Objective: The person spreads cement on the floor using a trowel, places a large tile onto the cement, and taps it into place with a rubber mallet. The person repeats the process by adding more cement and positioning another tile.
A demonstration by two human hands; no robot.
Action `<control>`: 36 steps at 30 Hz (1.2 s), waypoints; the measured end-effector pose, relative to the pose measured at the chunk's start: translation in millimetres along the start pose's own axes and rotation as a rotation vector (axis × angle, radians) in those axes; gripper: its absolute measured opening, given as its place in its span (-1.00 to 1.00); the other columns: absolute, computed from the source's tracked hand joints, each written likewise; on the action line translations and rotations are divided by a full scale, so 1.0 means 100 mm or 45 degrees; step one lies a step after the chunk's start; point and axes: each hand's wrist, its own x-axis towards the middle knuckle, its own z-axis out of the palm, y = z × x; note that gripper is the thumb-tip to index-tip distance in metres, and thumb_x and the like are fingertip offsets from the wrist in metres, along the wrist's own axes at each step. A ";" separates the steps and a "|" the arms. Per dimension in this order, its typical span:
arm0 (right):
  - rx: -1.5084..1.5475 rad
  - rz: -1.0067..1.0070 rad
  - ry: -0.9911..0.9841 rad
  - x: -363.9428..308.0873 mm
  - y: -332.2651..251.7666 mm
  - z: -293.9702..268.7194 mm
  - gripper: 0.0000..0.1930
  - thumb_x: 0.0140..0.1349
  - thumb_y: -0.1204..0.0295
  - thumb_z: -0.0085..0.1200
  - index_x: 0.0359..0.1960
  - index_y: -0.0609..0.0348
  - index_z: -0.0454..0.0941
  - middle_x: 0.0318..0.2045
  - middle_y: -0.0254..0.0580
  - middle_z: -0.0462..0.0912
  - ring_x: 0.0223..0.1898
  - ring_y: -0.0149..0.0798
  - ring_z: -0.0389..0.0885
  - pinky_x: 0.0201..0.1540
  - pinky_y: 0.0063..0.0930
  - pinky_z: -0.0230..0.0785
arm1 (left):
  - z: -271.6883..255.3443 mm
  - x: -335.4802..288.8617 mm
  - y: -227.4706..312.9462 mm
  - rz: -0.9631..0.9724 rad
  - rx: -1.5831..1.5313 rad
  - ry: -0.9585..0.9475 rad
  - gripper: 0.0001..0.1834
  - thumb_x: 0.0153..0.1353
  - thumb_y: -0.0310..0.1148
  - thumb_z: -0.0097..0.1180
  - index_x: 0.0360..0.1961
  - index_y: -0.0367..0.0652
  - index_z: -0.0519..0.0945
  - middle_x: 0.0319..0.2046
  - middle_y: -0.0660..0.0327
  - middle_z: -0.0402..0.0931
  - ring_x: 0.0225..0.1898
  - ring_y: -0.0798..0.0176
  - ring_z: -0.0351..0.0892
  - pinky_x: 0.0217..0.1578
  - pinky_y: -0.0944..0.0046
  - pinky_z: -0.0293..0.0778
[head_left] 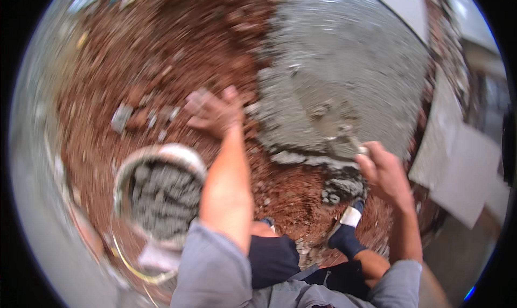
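Observation:
My right hand [385,173] is wrapped round the handle of a trowel [354,142]. The trowel lies against a bed of wet grey mortar [379,76], and lumps of mortar cover part of its blade, which is blurred. On the left, my left hand [215,111] hovers over red soil with its fingers spread and nothing in them. Below and left of that hand stands a round bucket [186,155] holding grey mortar [164,200].
A pale tile [401,4] borders the mortar at the far right. More flat tiles [466,170] lean or lie at the right. Red soil [134,55] with broken chunks [121,118] spreads left. My shoe [351,217] is near the mortar's front edge.

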 end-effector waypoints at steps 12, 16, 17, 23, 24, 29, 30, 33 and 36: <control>-1.148 -1.097 -0.036 -0.32 -2.27 0.28 -0.81 0.17 0.33 0.11 -0.31 0.21 0.55 -0.56 -0.17 0.54 -0.58 -0.21 0.53 -0.44 -0.22 0.36 | -0.41 -0.10 0.00 -0.172 -0.597 -0.662 -0.24 0.34 0.21 -0.30 0.40 -0.06 0.11 0.42 0.09 -0.03 0.45 0.03 -0.15 0.39 -0.10 -0.21; -1.431 -1.032 -0.204 -0.30 -2.50 0.67 -0.80 0.25 0.31 0.04 -0.40 0.16 0.57 -0.54 -0.21 0.59 -0.52 -0.28 0.61 -0.43 -0.31 0.47 | -0.49 -0.24 -0.09 -0.146 -0.631 -0.592 -0.24 0.34 0.19 -0.29 0.40 -0.10 0.09 0.43 0.05 -0.07 0.46 0.01 -0.17 0.39 -0.11 -0.22; -1.408 -1.181 -0.191 -0.27 -2.50 0.82 -0.79 0.27 0.30 0.03 -0.41 0.15 0.58 -0.53 -0.20 0.60 -0.49 -0.28 0.63 -0.41 -0.34 0.50 | -0.49 -0.28 -0.11 -0.136 -0.638 -0.567 -0.24 0.34 0.18 -0.29 0.39 -0.11 0.09 0.43 0.04 -0.08 0.46 0.00 -0.18 0.39 -0.11 -0.22; -0.948 -1.189 -0.480 -0.07 -2.22 1.32 -0.73 0.30 0.21 -0.03 -0.32 0.14 0.58 -0.48 -0.04 0.64 -0.34 -0.07 0.67 -0.25 -0.13 0.51 | -0.39 -0.55 -0.14 -0.053 -0.633 -0.345 -0.23 0.35 0.16 -0.27 0.39 -0.16 0.07 0.44 -0.02 -0.13 0.47 -0.04 -0.22 0.39 -0.13 -0.23; -0.795 -1.187 -0.503 -0.05 -2.12 1.27 -0.73 0.29 0.20 -0.02 -0.31 0.14 0.58 -0.47 -0.03 0.64 -0.33 -0.06 0.67 -0.24 -0.12 0.49 | -0.38 -0.58 -0.13 -0.027 -0.621 -0.272 -0.23 0.35 0.15 -0.26 0.39 -0.17 0.06 0.44 -0.03 -0.14 0.47 -0.05 -0.23 0.39 -0.13 -0.23; -0.178 -0.979 -0.639 -0.07 -1.40 0.95 -0.67 0.26 0.13 0.05 -0.33 0.19 0.54 -0.45 0.10 0.60 -0.30 0.09 0.62 -0.21 -0.06 0.45 | -0.22 -0.43 -0.03 -0.032 -0.721 0.034 -0.26 0.37 0.14 -0.28 0.38 -0.18 0.08 0.43 -0.04 -0.11 0.46 -0.04 -0.17 0.37 -0.17 -0.20; -0.019 -1.033 -0.532 -0.11 -1.23 0.88 -0.65 0.28 0.13 0.03 -0.35 0.22 0.52 -0.46 0.12 0.59 -0.31 0.11 0.61 -0.24 -0.05 0.43 | -0.18 -0.35 -0.02 0.052 -0.556 0.097 -0.29 0.37 0.15 -0.29 0.35 -0.15 0.15 0.40 -0.03 0.00 0.42 -0.07 -0.07 0.32 -0.24 -0.11; 0.251 -0.960 -0.446 -0.19 -0.63 0.57 -0.64 0.30 0.13 0.02 -0.26 0.23 0.56 -0.41 0.05 0.62 -0.33 0.08 0.60 -0.28 -0.08 0.42 | -0.04 -0.26 -0.03 -0.018 -0.279 0.103 -0.31 0.38 0.17 -0.34 0.30 -0.12 0.27 0.36 -0.01 0.14 0.39 -0.12 0.05 0.25 -0.38 -0.02; 0.467 -0.782 -0.319 -0.29 0.07 0.20 -0.65 0.30 0.16 0.06 -0.16 0.23 0.58 -0.36 -0.02 0.62 -0.32 -0.01 0.62 -0.26 -0.23 0.46 | 0.11 -0.23 -0.15 0.224 0.845 0.146 -0.26 0.37 0.22 -0.38 0.38 -0.07 0.17 0.41 0.03 0.04 0.43 -0.07 -0.04 0.29 -0.37 -0.15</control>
